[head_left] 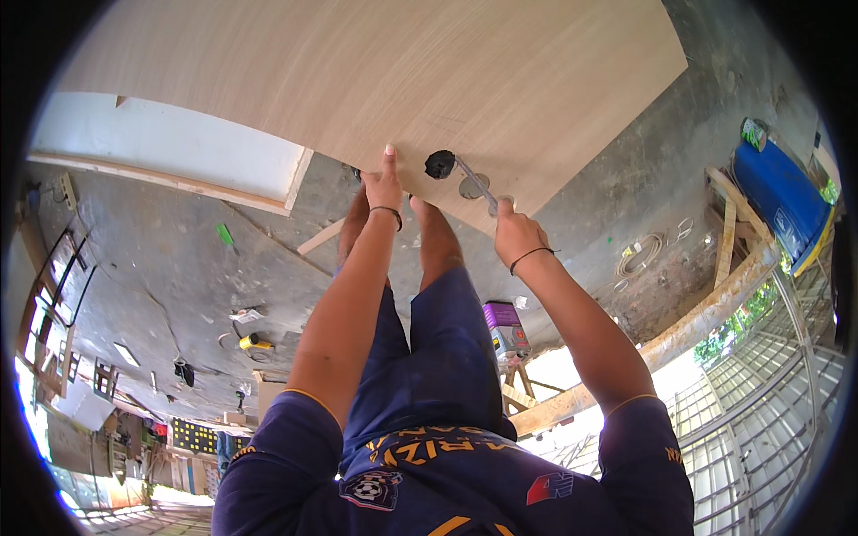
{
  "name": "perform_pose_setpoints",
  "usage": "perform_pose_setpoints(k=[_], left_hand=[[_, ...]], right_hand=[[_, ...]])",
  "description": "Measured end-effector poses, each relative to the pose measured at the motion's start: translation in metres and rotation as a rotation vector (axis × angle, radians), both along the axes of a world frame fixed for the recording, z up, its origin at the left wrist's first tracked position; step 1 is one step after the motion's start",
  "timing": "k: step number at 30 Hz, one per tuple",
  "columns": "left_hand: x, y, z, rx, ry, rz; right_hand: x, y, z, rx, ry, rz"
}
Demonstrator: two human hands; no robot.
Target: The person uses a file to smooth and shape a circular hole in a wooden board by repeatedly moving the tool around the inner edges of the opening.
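A large light-brown wood-grained panel [500,80] fills the top of the view. My left hand [383,186] grips its near edge, thumb on the face and the other fingers mostly hidden beneath. My right hand [520,235] is closed around the pale handle of a slim metal tool [474,176], perhaps a file. The tool slants across a round cut-out [471,188], and its tip meets a dark round patch [440,164] with a ragged outline; whether that is a hole or black material, I cannot tell. My bare legs stand just below the panel edge.
A white panel in a wooden frame [170,146] lies at left on the grey floor. A yellow power tool [255,342] and a purple-topped can [503,320] are nearer me. At right are a coiled cable [640,255], a blue drum [779,196] and timber pieces [726,234].
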State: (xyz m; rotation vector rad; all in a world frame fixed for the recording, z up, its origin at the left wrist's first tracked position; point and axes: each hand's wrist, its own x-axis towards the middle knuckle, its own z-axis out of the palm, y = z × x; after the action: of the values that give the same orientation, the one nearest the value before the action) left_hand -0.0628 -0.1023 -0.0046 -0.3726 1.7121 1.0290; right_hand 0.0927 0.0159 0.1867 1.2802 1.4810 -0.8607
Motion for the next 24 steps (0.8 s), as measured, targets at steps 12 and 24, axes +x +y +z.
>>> perform_pose_setpoints(k=[12, 24], left_hand=[[-0.004, 0.001, 0.009, 0.012, -0.155, 0.032], [-0.036, 0.009, 0.026, -0.044, -0.283, -0.068]], right_hand=[[-0.037, -0.028, -0.047, -0.172, -0.095, -0.648], [-0.019, -0.008, -0.016, -0.255, 0.153, -0.901]])
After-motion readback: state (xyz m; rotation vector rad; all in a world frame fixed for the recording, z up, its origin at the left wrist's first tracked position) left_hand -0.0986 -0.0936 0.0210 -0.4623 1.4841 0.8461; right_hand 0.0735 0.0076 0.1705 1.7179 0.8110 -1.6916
